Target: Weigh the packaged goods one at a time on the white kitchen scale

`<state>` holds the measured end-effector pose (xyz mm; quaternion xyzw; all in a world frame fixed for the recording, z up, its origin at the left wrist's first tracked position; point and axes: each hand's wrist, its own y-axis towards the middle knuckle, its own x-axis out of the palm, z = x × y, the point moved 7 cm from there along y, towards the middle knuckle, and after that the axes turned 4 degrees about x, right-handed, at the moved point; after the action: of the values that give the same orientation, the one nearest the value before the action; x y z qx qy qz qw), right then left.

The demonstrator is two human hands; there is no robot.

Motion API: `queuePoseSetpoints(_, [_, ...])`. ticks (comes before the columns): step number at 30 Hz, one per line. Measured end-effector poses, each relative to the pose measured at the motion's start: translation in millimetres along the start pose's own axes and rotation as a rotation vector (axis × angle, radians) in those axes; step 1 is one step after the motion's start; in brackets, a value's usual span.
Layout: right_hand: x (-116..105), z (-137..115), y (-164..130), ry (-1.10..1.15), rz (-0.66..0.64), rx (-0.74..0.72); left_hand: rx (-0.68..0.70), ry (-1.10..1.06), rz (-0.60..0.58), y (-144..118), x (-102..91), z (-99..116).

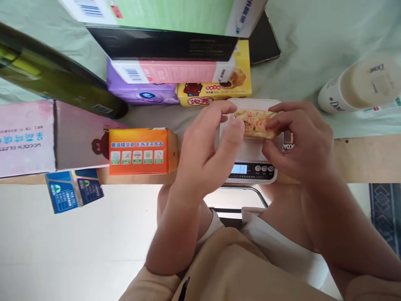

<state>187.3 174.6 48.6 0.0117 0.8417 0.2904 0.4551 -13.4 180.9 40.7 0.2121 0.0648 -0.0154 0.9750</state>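
A small snack bar in a clear wrapper with orange print (pixel 255 124) is pinched between my two hands. My left hand (pixel 208 148) has its thumb and fingers closed on the bar's left end. At the right end, the thumb and fingers of my right hand (pixel 300 140) grip the wrapper. Directly beneath is a white kitchen scale (pixel 249 155) with a lit display (pixel 239 169); whether the bar touches its platform I cannot tell. Part of a dark packet marked with cocoa lettering (pixel 288 140) shows behind my right fingers.
An orange soap box (pixel 139 151) stands left of my left hand. Behind are a yellow snack box (pixel 216 94), a purple tissue pack (pixel 142 93) and stacked boxes (pixel 169 44). A dark green bottle (pixel 62 75) is far left; a white Dove container (pixel 340 94) stands right.
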Motion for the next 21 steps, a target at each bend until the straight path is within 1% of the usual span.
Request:
queuePoseSetpoints(3, [-1.8, 14.6, -6.3, 0.013, -0.076, 0.065, -0.028, 0.005, -0.069, 1.9, 18.3, -4.4])
queuePoseSetpoints(5, [-5.9, 21.0, -7.8, 0.009, -0.115, 0.118, -0.058, 0.016, -0.075, 4.4, 24.1, -7.5])
queuePoseSetpoints(6, [-9.6, 23.2, -8.5, 0.011, -0.112, 0.133, -0.065, 0.022, -0.065, 5.9, 25.1, -8.7])
queuePoseSetpoints(7, [-14.9, 24.7, -9.3, 0.022, -0.080, 0.133, -0.066, 0.026, -0.043, 7.4, 24.6, -9.9])
queuePoseSetpoints(10, [-30.6, 30.3, -15.8, 0.074, 0.083, 0.110, -0.044, 0.029, 0.031, 10.7, 19.4, -14.3])
queuePoseSetpoints(13, [-34.1, 38.7, -25.1, 0.067, 0.177, 0.116, 0.017, -0.001, 0.073, 12.7, 14.7, -16.3])
queuePoseSetpoints(15, [-32.6, 43.0, -29.1, 0.055, 0.198, 0.125, 0.019, -0.019, 0.104, 13.3, 12.5, -17.3])
queuePoseSetpoints(18, [-29.7, 45.5, -30.8, 0.021, 0.184, 0.133, 0.004, -0.022, 0.181, 13.5, 9.0, -16.9])
queuePoseSetpoints(21, [-29.4, 43.5, -31.2, -0.010, 0.188, 0.127, 0.095, 0.016, 0.215, 14.1, 6.9, -12.3])
